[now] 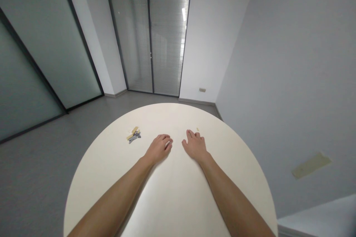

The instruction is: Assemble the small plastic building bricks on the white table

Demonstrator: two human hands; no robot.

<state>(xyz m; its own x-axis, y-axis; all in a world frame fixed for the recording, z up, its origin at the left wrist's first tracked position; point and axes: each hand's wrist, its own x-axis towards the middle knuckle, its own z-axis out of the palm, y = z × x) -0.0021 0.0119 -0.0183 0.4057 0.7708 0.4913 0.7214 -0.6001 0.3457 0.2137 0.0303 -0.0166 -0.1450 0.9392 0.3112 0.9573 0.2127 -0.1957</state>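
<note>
Head view: looking over a round white table (172, 192) toward far glass doors (168, 40), with the left hand (160, 146) half-curled, impossible to tell whether gripping anything, right of a yellow-and-gray strip pile (135, 134), and the right hand (195, 146) loosely open, empty, near a small yellow strip (197, 129).

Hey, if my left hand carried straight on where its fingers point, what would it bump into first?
Probably your right hand, on its thumb side: the left hand points across the white table toward it. Heights above the tabletop are hard to judge from one view.
</note>
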